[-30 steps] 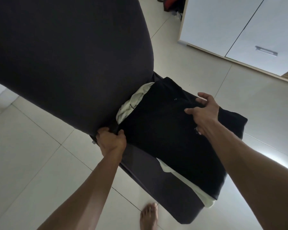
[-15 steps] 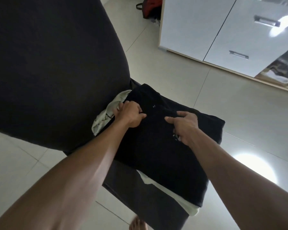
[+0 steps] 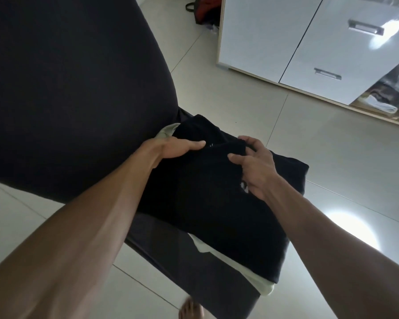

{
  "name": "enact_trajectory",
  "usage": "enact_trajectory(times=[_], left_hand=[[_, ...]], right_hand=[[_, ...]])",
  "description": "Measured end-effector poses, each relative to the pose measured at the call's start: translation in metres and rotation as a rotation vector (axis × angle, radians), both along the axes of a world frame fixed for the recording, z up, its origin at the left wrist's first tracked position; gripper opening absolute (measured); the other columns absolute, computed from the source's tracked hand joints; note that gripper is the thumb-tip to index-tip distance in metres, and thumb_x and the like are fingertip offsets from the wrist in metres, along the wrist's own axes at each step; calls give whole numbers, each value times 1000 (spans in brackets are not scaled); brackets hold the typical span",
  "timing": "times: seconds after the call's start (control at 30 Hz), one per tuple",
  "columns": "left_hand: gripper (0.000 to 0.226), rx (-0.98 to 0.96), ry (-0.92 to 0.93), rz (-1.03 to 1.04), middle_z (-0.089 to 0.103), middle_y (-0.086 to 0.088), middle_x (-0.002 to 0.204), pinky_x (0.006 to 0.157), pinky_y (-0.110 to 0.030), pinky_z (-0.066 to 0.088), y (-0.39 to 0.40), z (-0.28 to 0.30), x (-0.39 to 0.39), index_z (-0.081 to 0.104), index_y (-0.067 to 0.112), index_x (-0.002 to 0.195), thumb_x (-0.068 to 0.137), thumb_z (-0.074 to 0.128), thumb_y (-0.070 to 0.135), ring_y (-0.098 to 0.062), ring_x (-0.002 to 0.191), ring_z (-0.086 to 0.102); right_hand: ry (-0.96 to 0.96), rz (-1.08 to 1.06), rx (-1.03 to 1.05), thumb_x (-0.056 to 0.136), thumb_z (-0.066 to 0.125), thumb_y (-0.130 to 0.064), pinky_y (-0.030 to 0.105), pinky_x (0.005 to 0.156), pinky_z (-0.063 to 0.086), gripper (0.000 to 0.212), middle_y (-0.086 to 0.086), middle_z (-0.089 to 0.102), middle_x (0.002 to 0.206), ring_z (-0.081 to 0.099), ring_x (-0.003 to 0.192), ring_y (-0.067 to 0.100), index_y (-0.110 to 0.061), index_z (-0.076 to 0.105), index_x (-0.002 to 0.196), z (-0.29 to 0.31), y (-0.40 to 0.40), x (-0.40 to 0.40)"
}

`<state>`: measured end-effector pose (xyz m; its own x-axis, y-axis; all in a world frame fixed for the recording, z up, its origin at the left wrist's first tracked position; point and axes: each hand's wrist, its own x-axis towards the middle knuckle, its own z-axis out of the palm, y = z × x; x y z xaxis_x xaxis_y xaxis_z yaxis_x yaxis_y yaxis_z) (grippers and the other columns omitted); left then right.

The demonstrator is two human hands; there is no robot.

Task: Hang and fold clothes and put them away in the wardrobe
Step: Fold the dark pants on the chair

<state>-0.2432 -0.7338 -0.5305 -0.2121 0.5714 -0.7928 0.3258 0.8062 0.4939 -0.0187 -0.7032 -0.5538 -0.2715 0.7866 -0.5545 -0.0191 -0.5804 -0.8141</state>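
A folded black garment (image 3: 205, 203) lies on top of a pale cream garment (image 3: 251, 276) on the seat of a dark chair (image 3: 161, 247). My left hand (image 3: 173, 150) rests on the black garment's far left part, thumb stretched along the cloth and fingers tucked under its edge. My right hand (image 3: 255, 164) pinches a raised fold of the black cloth between thumb and fingers. The white wardrobe (image 3: 309, 42) stands at the upper right, with an open compartment (image 3: 387, 93) holding folded clothes.
The chair's broad dark backrest (image 3: 67, 88) fills the upper left. A red and black bag (image 3: 205, 10) sits on the tiled floor (image 3: 320, 169) beside the wardrobe. My bare foot (image 3: 191, 310) shows at the bottom edge.
My left hand left the seat's left edge and moved onto the black garment. My right hand shifted left and lifted a fold of it. The view swung toward the wardrobe.
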Motion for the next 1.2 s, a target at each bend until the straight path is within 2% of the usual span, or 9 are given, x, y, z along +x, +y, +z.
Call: enact_trajectory(times=[0.23, 0.3, 0.43, 0.57, 0.63, 0.8, 0.97, 1.07, 1.2], left_hand=[[68, 15, -316, 203, 69, -7, 124, 73, -36, 59, -3, -2, -1, 49, 19, 144, 82, 75, 32, -24, 107, 70], [73, 107, -310, 278, 69, -4, 120, 75, -34, 54, -4, -6, 2, 43, 17, 147, 82, 75, 25, -22, 112, 64], [11, 183, -356, 361, 70, -3, 110, 74, -32, 50, -8, -2, 11, 61, 31, 102, 94, 67, 28, -20, 106, 62], [51, 27, -141, 111, 65, -2, 113, 78, -28, 49, -1, 1, 8, 53, 20, 135, 92, 68, 42, -16, 100, 62], [39, 17, -35, 17, 64, 2, 98, 77, -29, 51, 1, -2, 7, 61, 19, 117, 90, 71, 45, -13, 86, 59], [27, -55, -98, -34, 72, -11, 110, 92, -45, 57, 6, 8, 13, 72, 14, 110, 90, 72, 33, -27, 103, 67], [53, -140, -82, -70, 62, -9, 131, 106, -47, 46, 7, 9, 19, 58, 15, 134, 97, 55, 53, -27, 118, 59], [68, -88, -138, 29, 62, -18, 123, 103, -44, 49, 7, 8, 23, 32, 14, 148, 94, 68, 37, -27, 113, 62], [37, -27, -228, 181, 74, -14, 107, 86, -48, 59, 10, 4, 14, 68, 8, 117, 85, 79, 20, -30, 98, 71]], right_hand=[[61, 162, 5, 88, 61, 15, 78, 94, 39, 52, 13, 72, 115, 67, 107, 44, -24, 61, 123, 4, -4, 9], [68, 153, -1, 88, 59, 17, 68, 93, 50, 52, 15, 73, 111, 69, 105, 41, -20, 60, 125, 6, -5, 11], [47, 153, 26, 90, 58, 16, 60, 88, 56, 50, 14, 73, 107, 71, 100, 37, -21, 58, 124, 7, -8, 11], [-1, 170, 80, 93, 59, 11, 46, 74, 63, 47, 15, 72, 111, 73, 92, 33, -26, 58, 123, 7, -7, 8], [3, 193, 93, 94, 58, 10, 30, 57, 59, 47, 16, 71, 113, 72, 86, 29, -26, 57, 124, 10, -6, 7], [48, 233, 73, 89, 60, 10, 79, 89, 42, 55, 16, 64, 126, 63, 111, 48, -37, 66, 116, 5, -2, 9], [172, 267, -10, 79, 62, 9, 67, 92, 36, 61, 17, 58, 134, 61, 103, 47, -35, 67, 120, -1, 1, 15], [159, 289, -20, 74, 62, 6, 58, 81, 30, 63, 19, 54, 137, 55, 101, 44, -38, 67, 119, -4, 1, 13], [61, 263, 3, 82, 61, 10, 82, 94, 32, 58, 19, 60, 129, 58, 104, 57, -35, 69, 117, -11, 4, 16]])
